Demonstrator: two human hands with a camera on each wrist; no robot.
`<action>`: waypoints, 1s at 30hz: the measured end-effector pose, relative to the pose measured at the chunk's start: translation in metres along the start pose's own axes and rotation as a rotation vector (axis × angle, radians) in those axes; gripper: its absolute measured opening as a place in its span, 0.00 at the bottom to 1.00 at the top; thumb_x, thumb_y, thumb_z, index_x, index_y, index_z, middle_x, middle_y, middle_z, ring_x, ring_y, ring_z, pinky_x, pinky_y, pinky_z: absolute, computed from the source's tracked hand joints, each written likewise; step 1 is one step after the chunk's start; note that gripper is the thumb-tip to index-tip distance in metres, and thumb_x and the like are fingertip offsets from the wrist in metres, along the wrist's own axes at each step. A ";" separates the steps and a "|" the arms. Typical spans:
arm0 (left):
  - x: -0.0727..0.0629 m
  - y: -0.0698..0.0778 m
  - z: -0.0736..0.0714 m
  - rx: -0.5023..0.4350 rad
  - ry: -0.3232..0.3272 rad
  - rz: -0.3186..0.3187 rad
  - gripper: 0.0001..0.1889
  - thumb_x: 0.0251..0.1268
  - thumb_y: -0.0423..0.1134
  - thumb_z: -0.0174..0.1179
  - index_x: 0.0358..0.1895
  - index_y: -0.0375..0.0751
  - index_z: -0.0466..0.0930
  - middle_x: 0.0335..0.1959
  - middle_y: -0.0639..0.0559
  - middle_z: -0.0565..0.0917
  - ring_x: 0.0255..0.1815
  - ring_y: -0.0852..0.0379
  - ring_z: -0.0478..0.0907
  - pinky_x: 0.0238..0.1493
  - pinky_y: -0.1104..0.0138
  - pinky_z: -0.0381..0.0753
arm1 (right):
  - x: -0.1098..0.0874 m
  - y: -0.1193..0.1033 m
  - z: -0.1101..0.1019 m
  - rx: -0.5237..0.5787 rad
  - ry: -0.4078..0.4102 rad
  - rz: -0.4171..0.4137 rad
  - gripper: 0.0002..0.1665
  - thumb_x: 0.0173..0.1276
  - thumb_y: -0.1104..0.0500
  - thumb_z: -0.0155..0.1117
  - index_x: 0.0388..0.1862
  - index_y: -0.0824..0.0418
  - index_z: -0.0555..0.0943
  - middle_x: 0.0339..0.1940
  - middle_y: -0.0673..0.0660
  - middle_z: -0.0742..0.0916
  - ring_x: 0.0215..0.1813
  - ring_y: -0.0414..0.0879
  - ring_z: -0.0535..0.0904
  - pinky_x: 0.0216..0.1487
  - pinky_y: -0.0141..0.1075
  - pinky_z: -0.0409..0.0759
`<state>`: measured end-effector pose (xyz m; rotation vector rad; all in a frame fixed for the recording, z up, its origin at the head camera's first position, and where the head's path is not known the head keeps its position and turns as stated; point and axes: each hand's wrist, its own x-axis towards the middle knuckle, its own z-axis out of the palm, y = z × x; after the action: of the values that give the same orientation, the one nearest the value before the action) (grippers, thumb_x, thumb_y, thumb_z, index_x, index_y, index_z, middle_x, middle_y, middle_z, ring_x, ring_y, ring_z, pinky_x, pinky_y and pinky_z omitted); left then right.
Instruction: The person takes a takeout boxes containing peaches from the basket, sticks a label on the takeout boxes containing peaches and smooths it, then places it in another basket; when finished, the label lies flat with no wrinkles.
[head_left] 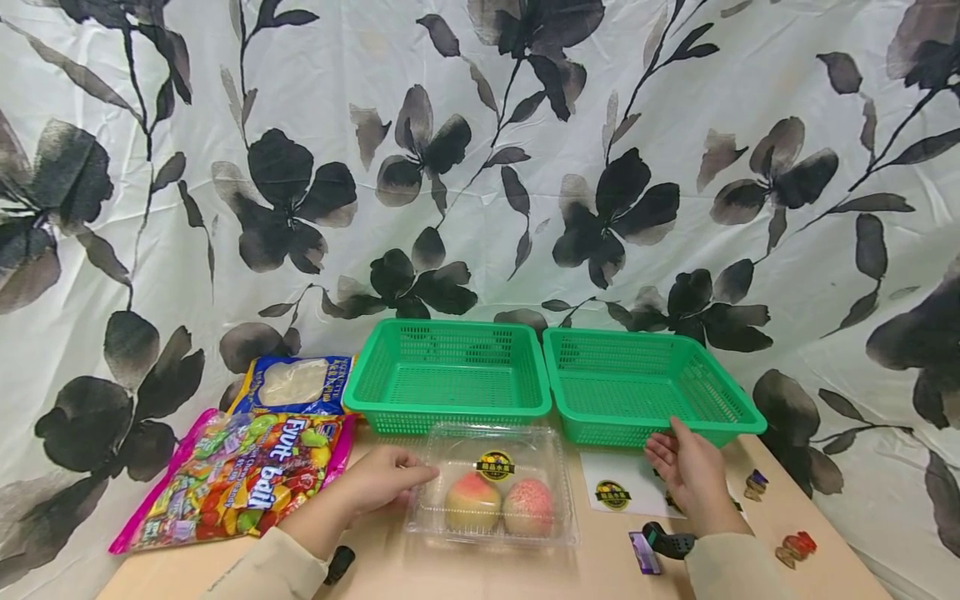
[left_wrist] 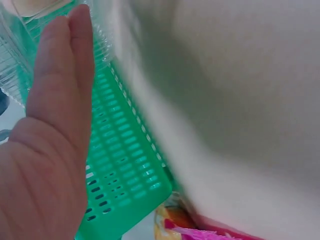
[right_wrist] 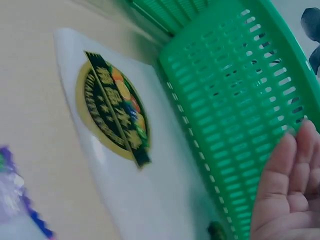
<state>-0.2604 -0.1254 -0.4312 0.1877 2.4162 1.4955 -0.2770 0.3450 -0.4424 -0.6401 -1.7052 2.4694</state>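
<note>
A clear plastic fruit box [head_left: 517,443] with a black and gold label stands at the front middle; two peaches [head_left: 472,503] show through it. My left hand [head_left: 384,481] is at the box's left side, fingers extended, fingertips right at its wall. In the left wrist view the straight fingers [left_wrist: 59,75] overlap the clear plastic. My right hand [head_left: 687,471] is raised with extended fingers by the front of the right green basket [head_left: 600,429], holding nothing. Beneath it lies a white sheet of labels [head_left: 592,475]; one round label [right_wrist: 115,107] shows large in the right wrist view.
Another green basket [head_left: 450,421] stands left of the first. Further left lie a candy bag [head_left: 240,475] and a blue and yellow packet [head_left: 296,385]. Small wrapped pieces, one purple [head_left: 643,553], one red [head_left: 801,545], lie at the right. A floral curtain [head_left: 480,217] hangs behind.
</note>
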 end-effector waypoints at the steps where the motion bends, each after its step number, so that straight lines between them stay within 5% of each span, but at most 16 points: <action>1: 0.000 -0.002 0.000 -0.008 -0.001 0.002 0.20 0.67 0.51 0.68 0.42 0.33 0.84 0.35 0.50 0.79 0.34 0.54 0.78 0.36 0.60 0.84 | 0.000 -0.001 0.000 0.009 -0.026 0.009 0.27 0.80 0.39 0.51 0.62 0.58 0.67 0.38 0.48 0.84 0.44 0.38 0.85 0.56 0.32 0.85; 5: -0.001 -0.006 0.000 -0.117 -0.025 -0.025 0.21 0.68 0.49 0.67 0.44 0.30 0.81 0.35 0.49 0.79 0.33 0.55 0.79 0.38 0.60 0.87 | -0.001 -0.008 0.003 0.045 -0.087 0.029 0.24 0.83 0.44 0.46 0.64 0.60 0.65 0.42 0.51 0.86 0.49 0.41 0.87 0.59 0.34 0.84; 13: 0.000 -0.010 0.003 -0.282 -0.018 -0.075 0.18 0.69 0.46 0.66 0.41 0.31 0.79 0.32 0.51 0.79 0.33 0.56 0.81 0.36 0.63 0.88 | -0.001 -0.010 0.011 0.056 -0.064 0.015 0.21 0.84 0.46 0.44 0.60 0.62 0.66 0.41 0.52 0.87 0.49 0.42 0.88 0.57 0.35 0.85; 24: -0.004 -0.005 0.004 -0.274 0.082 -0.097 0.15 0.65 0.45 0.70 0.39 0.34 0.80 0.31 0.50 0.81 0.30 0.57 0.79 0.31 0.66 0.85 | -0.003 -0.013 0.008 0.100 -0.041 0.052 0.18 0.83 0.47 0.47 0.57 0.60 0.65 0.38 0.52 0.86 0.47 0.42 0.89 0.57 0.35 0.84; 30: -0.009 0.007 -0.001 -0.215 0.077 -0.059 0.15 0.61 0.45 0.72 0.33 0.36 0.80 0.26 0.54 0.78 0.26 0.59 0.75 0.29 0.68 0.82 | -0.005 -0.016 0.010 0.147 -0.019 0.065 0.16 0.83 0.48 0.47 0.54 0.60 0.66 0.37 0.53 0.87 0.44 0.41 0.90 0.56 0.33 0.85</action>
<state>-0.2529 -0.1251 -0.4230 0.0127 2.2753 1.7498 -0.2785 0.3408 -0.4236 -0.6680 -1.5135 2.6227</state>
